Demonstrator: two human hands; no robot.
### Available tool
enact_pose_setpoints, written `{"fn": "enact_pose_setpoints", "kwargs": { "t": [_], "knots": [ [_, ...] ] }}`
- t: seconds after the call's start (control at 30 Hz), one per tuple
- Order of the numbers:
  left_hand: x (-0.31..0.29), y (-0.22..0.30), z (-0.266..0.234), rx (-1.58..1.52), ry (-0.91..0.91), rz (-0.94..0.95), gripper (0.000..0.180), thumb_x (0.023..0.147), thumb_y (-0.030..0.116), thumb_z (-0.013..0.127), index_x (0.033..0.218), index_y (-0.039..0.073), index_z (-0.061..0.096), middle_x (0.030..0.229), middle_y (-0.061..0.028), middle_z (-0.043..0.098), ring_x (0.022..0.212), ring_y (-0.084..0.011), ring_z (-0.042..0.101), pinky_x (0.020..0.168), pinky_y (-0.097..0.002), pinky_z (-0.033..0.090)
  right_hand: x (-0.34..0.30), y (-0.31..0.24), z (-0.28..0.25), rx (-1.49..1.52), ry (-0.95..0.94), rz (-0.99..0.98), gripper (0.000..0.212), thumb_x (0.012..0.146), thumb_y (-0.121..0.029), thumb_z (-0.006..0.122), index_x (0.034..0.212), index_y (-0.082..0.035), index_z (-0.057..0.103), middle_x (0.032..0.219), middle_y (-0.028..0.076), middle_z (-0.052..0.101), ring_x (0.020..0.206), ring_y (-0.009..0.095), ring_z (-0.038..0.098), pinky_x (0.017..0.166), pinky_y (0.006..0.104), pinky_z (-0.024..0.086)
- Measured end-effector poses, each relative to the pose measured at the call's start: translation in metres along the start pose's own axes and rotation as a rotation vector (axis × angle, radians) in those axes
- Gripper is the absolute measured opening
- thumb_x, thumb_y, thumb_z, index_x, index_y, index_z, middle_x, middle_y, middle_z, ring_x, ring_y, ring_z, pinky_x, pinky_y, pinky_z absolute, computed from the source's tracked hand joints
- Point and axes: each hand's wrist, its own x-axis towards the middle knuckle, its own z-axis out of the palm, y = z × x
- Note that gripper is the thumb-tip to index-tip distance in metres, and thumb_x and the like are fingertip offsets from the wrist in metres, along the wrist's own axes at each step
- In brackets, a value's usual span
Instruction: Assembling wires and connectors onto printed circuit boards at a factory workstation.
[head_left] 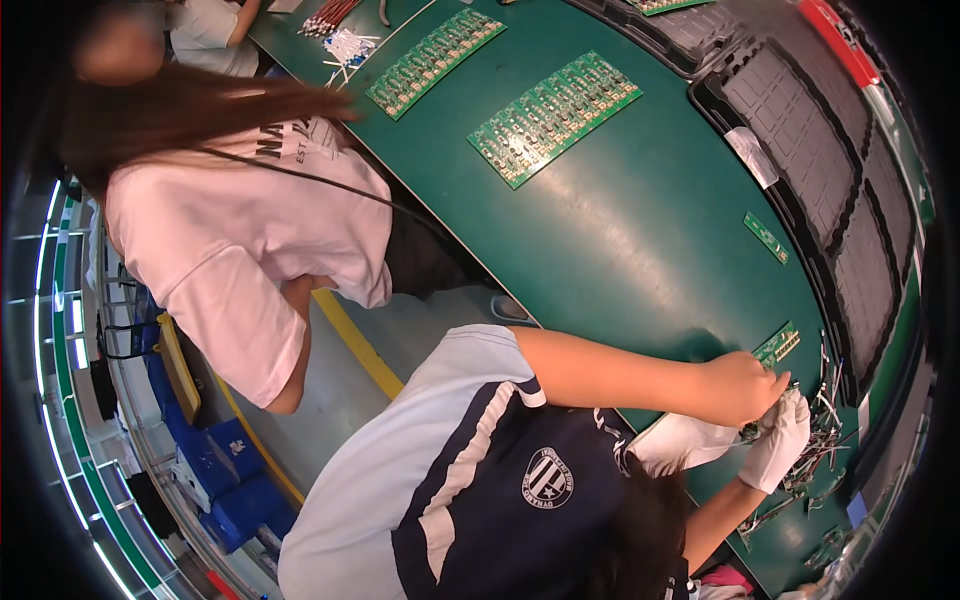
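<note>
Neither of my own hands can be seen; both visible arms at the lower right belong to a co-worker in a navy-and-white shirt (430,450). That person's bare left hand (735,390) is closed beside a small green circuit board (778,345). The same person's right hand, in a white glove (780,440), meets the left at the fingertips. Whatever they pinch is too small to make out. Around the glove lies a tangle of thin wires (825,415). Dark hair covers part of this person's front side.
Another person in a pink shirt (230,250) is at the left. Two panels of circuit boards, one larger (555,118) and one (435,65) farther left, lie on the green table (600,250). A single board (766,237) lies near black trays (800,140). White-tipped wires (348,47) are at the back.
</note>
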Motion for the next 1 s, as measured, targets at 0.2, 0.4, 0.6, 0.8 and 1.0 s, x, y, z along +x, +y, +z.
{"fn": "enact_pose_setpoints", "kwargs": {
  "t": [0.2,0.4,0.6,0.8,1.0],
  "knots": [
    [0.001,-0.002,-0.001,-0.099,-0.037,-0.005,0.056,0.064,0.014,0.057,0.108,-0.018,0.047,0.066,-0.0137,0.056,0.055,-0.0233,0.058,0.047,-0.0331,0.047,0.001,0.001,-0.002,0.086,-0.046,0.021,0.023,0.088,-0.013,0.048,0.066,-0.01,0.041,0.054,-0.006,0.032,0.046,0.003,0.023,0.043,0.0198,0.017],
    [0.004,-0.005,0.007,-0.328,0.022,-0.09,0.042,0.069,0.013,0.054,0.104,-0.012,0.052,0.066,-0.0155,0.057,0.055,-0.0293,0.058,0.05,-0.0379,0.047,0.001,-0.001,-0.008,0.16,-0.112,0.003,0.017,0.087,-0.014,0.051,0.073,-0.006,0.047,0.057,-0.005,0.038,0.049,0.003,0.03,0.045,0.0171,0.022],
    [0.006,-0.018,0.002,-0.428,-0.045,-0.249,0.019,0.071,0.014,0.053,0.082,-0.002,0.055,0.061,-0.0187,0.056,0.055,-0.0362,0.057,0.051,-0.0432,0.046,-0.001,-0.011,0.005,-0.23,-0.006,0.043,0.021,0.087,-0.022,0.054,0.076,-0.004,0.056,0.052,-0.006,0.039,0.044,0.002,0.03,0.042,0.0171,0.022],
    [0.009,-0.01,0.002,-0.449,-0.047,-0.299,0.013,0.072,0.013,0.052,0.078,0.001,0.053,0.059,-0.0201,0.055,0.056,-0.0382,0.056,0.053,-0.0463,0.045,-0.007,-0.016,0.006,-0.183,0.002,0.028,0.017,0.086,-0.016,0.052,0.088,-0.001,0.06,0.058,-0.007,0.045,0.046,0.0,0.032,0.041,0.016,0.022],
    [0.006,-0.018,-0.005,-0.653,-0.076,-0.414,0.016,0.079,0.013,0.05,0.091,0.002,0.055,0.058,-0.0174,0.055,0.05,-0.0309,0.057,0.047,-0.0381,0.044,-0.001,-0.012,0.011,-0.198,0.011,0.06,0.02,0.086,-0.017,0.052,0.093,0.0,0.061,0.06,-0.004,0.049,0.048,0.003,0.038,0.044,0.017,0.028]
  ]
}}
